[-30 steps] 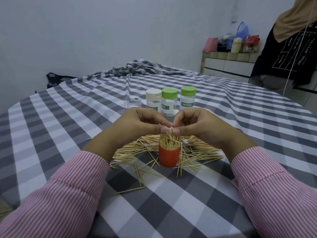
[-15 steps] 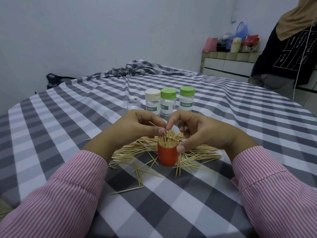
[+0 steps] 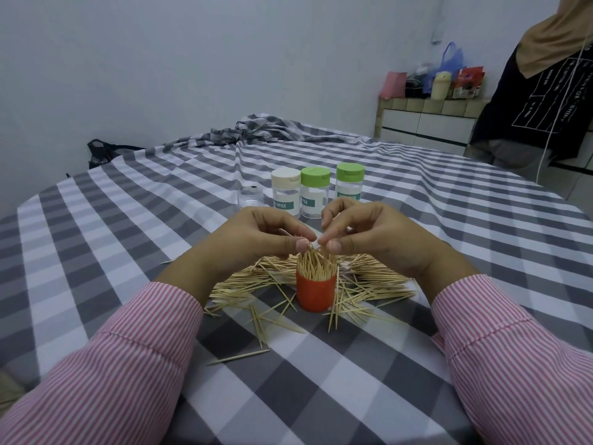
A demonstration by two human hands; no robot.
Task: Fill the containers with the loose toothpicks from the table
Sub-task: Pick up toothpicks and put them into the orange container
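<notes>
A small red container (image 3: 316, 292) stands upright in the middle of the checked tablecloth, packed with toothpicks (image 3: 316, 266) that stick out of its top. Loose toothpicks (image 3: 375, 284) lie heaped around and behind it, and a few are scattered in front (image 3: 239, 357). My left hand (image 3: 256, 236) and my right hand (image 3: 369, 232) meet just above the container, fingertips pinching the tops of the standing toothpicks. Behind my hands stand three clear lidded containers: one with a white lid (image 3: 285, 191), two with green lids (image 3: 315, 194) (image 3: 350, 184).
A small clear open cup (image 3: 250, 200) stands left of the lidded containers. Bunched cloth (image 3: 256, 130) lies at the table's far edge. Another person (image 3: 545, 91) stands at the right by a low cabinet (image 3: 426, 123) with bags on it.
My right hand has come back up from the side of the red container, so its fingertips again meet my left hand's over the toothpick tops. The container has stayed in place.
</notes>
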